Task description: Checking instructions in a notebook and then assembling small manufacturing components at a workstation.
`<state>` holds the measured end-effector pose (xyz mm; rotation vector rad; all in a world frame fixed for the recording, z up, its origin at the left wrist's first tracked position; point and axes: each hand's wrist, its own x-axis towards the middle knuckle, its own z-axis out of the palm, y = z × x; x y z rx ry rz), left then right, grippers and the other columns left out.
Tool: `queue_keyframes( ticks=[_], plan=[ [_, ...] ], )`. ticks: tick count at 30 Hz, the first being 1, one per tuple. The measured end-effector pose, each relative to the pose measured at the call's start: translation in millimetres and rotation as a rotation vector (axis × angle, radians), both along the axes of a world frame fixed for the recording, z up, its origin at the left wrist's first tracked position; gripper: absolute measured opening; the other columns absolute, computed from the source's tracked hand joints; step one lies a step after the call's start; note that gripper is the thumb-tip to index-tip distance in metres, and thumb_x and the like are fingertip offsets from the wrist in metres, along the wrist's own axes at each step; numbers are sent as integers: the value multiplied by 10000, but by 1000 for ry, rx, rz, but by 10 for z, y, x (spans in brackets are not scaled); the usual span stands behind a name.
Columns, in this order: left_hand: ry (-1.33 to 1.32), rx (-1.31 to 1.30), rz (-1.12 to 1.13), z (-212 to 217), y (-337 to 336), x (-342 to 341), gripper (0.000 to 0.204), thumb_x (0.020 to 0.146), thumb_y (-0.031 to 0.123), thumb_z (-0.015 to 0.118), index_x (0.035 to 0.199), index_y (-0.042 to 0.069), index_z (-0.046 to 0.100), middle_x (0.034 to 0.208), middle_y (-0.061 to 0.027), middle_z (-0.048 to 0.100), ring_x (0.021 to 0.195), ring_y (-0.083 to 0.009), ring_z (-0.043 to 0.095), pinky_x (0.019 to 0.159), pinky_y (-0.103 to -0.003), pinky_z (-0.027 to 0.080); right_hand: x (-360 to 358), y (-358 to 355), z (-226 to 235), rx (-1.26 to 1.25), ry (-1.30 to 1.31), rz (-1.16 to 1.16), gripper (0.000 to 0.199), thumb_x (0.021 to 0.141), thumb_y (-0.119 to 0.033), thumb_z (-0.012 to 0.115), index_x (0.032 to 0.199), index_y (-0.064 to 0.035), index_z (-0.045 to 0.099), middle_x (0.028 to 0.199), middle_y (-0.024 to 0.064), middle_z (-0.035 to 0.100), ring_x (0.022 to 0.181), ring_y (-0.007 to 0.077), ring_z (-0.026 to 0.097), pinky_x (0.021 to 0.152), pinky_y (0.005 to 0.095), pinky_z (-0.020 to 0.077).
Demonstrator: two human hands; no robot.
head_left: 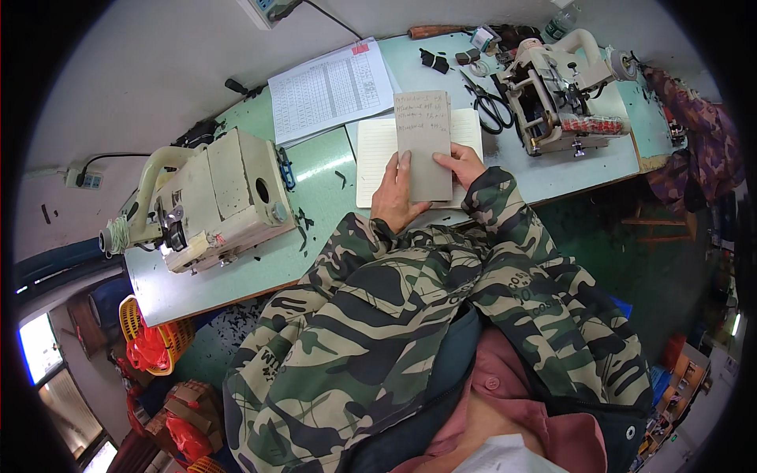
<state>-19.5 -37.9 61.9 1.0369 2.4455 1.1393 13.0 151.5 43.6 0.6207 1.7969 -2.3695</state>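
Observation:
A long grey-brown piece of card [424, 150] with handwriting near its top lies over an open lined notebook [372, 169]. My left hand [392, 193] holds the card's lower left side, its fingertips on the card's face and its thumb by the bottom edge. From the right, my right hand [465, 166] grips the other long edge with the thumb on top; its other fingers are mostly hidden. Both my forearms are in camouflage sleeves. Just beyond the notebook, to the left, printed table sheets [327, 87] are stacked with a red tab at their top.
Sewing machines stand on both sides, one cream machine [225, 197] at left and another [552, 102] at right. Black scissors [490, 106] lie beside the right one. Dark scraps [303, 225] litter the table. A yellow basket [180, 339] is below at left.

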Motion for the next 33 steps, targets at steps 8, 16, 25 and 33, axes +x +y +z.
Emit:
queue_keyframes(
  ticks=[8,16,25,33],
  plan=[
    [79,10,31,50,71,10,971,555,194,780,1331,74,209,1314,-187,279,1080,-355,463,797,-387,480,27,19,47,37,18,-6,305,828,-117,571,1092,34,545,971,95,607,853,157,585,755,276,477],
    [16,-17,0,12,46,5,1009,549,263,792,1342,82,194,1327,-187,256,1115,-365,436,847,-393,456,31,26,-30,8,22,-19,298,828,-115,570,1087,31,549,962,90,608,825,156,591,731,273,483],
    [30,-35,11,-17,59,15,1007,551,353,778,1341,80,216,1335,-203,247,1122,-357,435,852,-397,454,48,62,-125,-4,22,-24,296,822,-120,582,1076,30,559,944,82,613,816,146,589,718,265,484],
    [27,-1,16,-17,44,19,969,579,340,764,1338,71,225,1331,-199,252,1115,-355,439,847,-394,454,59,36,-131,-36,29,-28,303,820,-121,585,1079,34,557,953,88,611,826,151,589,724,268,485]
  ],
)
